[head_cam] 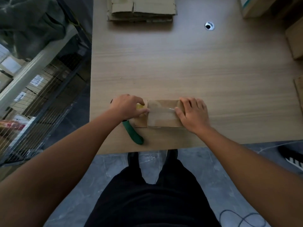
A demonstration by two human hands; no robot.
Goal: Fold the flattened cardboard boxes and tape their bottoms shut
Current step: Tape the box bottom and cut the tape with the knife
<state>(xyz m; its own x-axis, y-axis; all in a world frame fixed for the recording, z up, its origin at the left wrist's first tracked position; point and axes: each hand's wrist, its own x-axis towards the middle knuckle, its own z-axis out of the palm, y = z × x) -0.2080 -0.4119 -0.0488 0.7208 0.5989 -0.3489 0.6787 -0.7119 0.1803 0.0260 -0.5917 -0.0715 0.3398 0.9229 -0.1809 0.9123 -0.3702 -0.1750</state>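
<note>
From your head camera, the small cardboard box (164, 115) sits on the table (196, 71) close to the near edge, right in front of you. Its long axis runs left to right, in line with that edge. A strip of clear tape (159, 109) runs along the same axis across its top face.

Your left hand (127, 106) is just off the box's left end, fingers curled round the tape roll (140, 106). Your right hand (194, 114) lies flat over the right end, with the thumb (177, 111) pressing the tape down. The two hands are apart, one at each end.

A green knife (133, 133) lies beside your left wrist, angled toward the table edge. The stack of flattened boxes (141, 9) sits at the far side, well apart.
</note>
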